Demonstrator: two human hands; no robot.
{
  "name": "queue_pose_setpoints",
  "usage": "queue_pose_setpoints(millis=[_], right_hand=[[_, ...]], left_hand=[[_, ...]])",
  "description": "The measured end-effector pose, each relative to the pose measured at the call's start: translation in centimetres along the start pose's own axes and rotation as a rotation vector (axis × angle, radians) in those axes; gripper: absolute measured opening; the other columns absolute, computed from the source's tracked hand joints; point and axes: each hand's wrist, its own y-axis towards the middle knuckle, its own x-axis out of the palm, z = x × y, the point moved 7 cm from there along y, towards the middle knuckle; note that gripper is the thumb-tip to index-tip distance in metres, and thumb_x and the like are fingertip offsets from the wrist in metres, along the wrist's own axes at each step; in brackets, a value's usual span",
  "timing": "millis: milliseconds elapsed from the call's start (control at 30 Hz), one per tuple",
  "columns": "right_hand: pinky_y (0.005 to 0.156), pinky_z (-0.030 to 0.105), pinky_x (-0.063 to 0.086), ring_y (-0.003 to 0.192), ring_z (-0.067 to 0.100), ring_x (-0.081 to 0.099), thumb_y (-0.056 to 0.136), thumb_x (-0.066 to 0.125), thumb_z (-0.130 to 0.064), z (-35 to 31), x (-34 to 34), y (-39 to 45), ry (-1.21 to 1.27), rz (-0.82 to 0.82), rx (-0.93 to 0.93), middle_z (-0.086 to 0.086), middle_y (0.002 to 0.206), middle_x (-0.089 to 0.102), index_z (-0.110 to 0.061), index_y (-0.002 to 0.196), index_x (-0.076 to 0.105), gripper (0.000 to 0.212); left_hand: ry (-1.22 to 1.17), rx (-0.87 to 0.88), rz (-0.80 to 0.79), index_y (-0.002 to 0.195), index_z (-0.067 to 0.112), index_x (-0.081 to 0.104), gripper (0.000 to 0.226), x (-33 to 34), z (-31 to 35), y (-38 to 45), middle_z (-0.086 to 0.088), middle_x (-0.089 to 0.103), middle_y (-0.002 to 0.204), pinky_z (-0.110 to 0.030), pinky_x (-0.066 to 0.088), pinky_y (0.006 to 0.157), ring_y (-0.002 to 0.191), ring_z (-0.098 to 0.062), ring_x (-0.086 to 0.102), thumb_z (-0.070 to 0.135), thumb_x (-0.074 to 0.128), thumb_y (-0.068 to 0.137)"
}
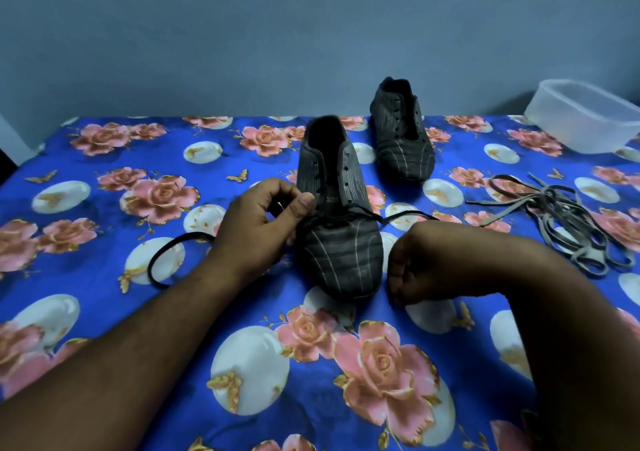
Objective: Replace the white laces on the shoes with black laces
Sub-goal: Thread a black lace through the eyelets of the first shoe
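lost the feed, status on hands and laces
Left hand pinches black lace at near shoe. Right hand curled beside toe, grip unclear. Far shoe unlaced. Old laces piled right.

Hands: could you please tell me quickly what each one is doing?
Left hand: pinches the black lace.
Right hand: curled; contents cannot be told.

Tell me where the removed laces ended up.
The removed laces lie in a loose pile at the right of the head view, below the plastic container, right of both shoes.
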Motion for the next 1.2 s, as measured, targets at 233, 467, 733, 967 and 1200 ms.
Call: queue_pose_setpoints(millis=[233,467,733,967,1200], right_hand=[[0.056,0.017,0.047,0.058,0.009,0.062,0.090,0.071,-0.001,-0.5,-3.2,-0.6,0.535,0.191,-0.225,0.006,0.073,0.074,-0.015,0.083,0.071,0.015],[0.059,0.021,0.049,0.061,0.002,0.059,0.089,0.075,-0.010,-3.1,-3.5,1.3,0.468,0.659,-0.320,-0.009,0.069,0.068,-0.019,0.082,0.069,0.012],[0.071,0.027,0.042,0.077,0.008,0.056,0.083,0.072,-0.030,-5.2,-4.1,1.5,0.172,0.983,-0.236,-0.012,0.077,0.060,-0.024,0.085,0.074,0.006],[0.081,0.033,0.039,0.090,0.021,0.053,0.085,0.078,-0.025,-5.3,-4.7,0.9,0.104,1.117,-0.177,-0.002,0.088,0.058,-0.023,0.090,0.077,0.005],[0.088,0.047,0.042,0.097,0.021,0.048,0.084,0.073,-0.040,-5.3,-4.0,2.1,0.044,0.943,-0.060,-0.008,0.084,0.049,-0.032,0.090,0.077,0.011]], left_hand=[[0.022,-0.069,0.139,0.096,0.025,0.063,0.008,-1.3,-0.4,0.5,0.004,0.069,0.076,-0.025,0.043,0.037,0.046,-0.010,0.060,0.024,0.057,0.102],[0.129,-0.060,0.060,0.088,0.031,0.065,0.016,0.1,-0.3,0.4,0.001,0.065,0.080,-0.037,0.047,0.055,0.062,-0.027,0.063,0.045,0.073,0.089],[0.182,-0.051,0.074,0.098,0.031,0.063,0.028,0.5,0.0,0.3,0.008,0.061,0.108,-0.027,0.051,0.074,0.082,-0.015,0.064,0.045,0.081,0.080],[0.183,-0.079,0.075,0.106,0.033,0.062,0.047,0.6,0.4,0.0,0.013,0.059,0.113,-0.023,0.052,0.075,0.080,-0.009,0.064,0.054,0.078,0.067],[0.103,-0.187,0.056,0.103,0.034,0.060,0.050,0.7,0.2,-0.1,0.000,0.067,0.098,-0.023,0.044,0.062,0.072,-0.013,0.068,0.052,0.075,0.059]])
